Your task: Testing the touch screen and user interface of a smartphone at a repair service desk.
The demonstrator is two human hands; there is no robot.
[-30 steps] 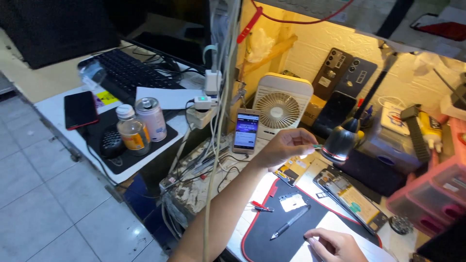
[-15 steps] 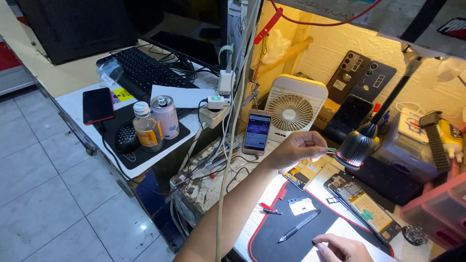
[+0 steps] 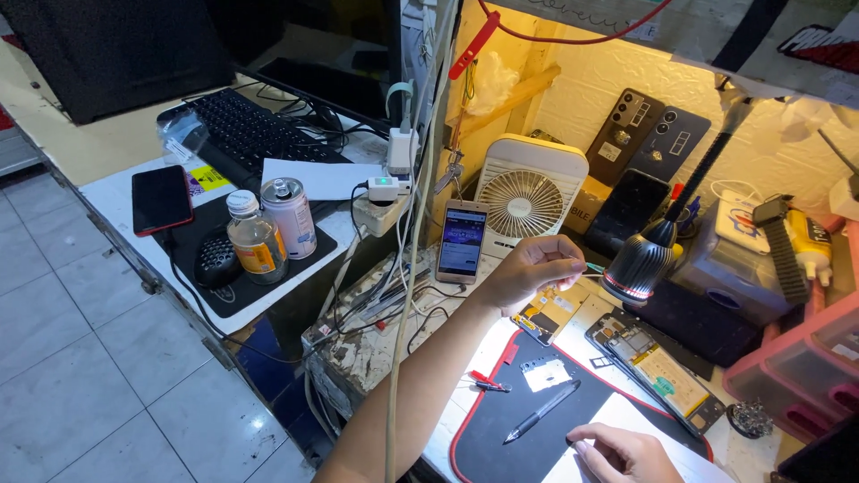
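Our left hand point(image 3: 535, 273) is up over the bench, fingers curled in and pinched on something thin and pale, a wire or a fine tool; we can't tell which. Its tip pokes out to the right, toward the lamp head point(image 3: 637, 271), which hangs just beside our knuckles. Directly beneath that hand lies the opened phone point(image 3: 544, 313), its yellowish insides showing, long axis slanting from lower left to upper right. That puts it just below and a touch nearer to us than the left hand, so the left is clearly the closer one.

Our right hand point(image 3: 622, 452) sits low at the bottom edge, resting on the black work mat point(image 3: 501, 420) with fingers bent loosely. We can't see anything gripped in it. The black pen point(image 3: 541, 411) lies just up and left of it, apart from the fingertips, pointing diagonally toward the opened phone.

A second opened phone point(image 3: 656, 371) lies to the right on the mat's edge, well apart from the left hand. Behind stand a small white fan point(image 3: 528, 197) and a lit phone point(image 3: 463, 241) propped upright.
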